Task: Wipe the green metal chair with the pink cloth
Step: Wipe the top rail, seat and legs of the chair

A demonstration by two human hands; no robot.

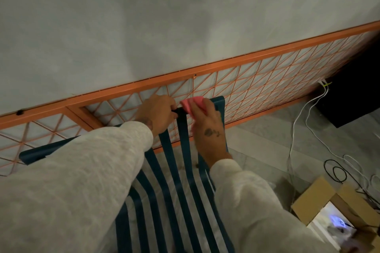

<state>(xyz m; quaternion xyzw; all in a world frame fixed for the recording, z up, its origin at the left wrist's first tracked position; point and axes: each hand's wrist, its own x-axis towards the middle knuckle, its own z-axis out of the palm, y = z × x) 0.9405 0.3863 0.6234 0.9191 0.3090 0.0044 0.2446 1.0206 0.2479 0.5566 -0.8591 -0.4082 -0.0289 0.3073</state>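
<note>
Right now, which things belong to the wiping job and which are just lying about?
In use: green metal slatted chair, pink cloth, left hand gripping the chair's top rail, right hand holding the cloth.
Lying about: orange metal lattice frame, brown cardboard box, white cables, black cable.

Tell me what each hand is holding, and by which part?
The left hand grips the green metal chair by the top rail of its back. The right hand holds the pink cloth against that rail, covering its lower part.

pink cloth (pixel 194 104), teal slatted chair (pixel 183 191) (orange lattice panel (pixel 257 90))
</note>
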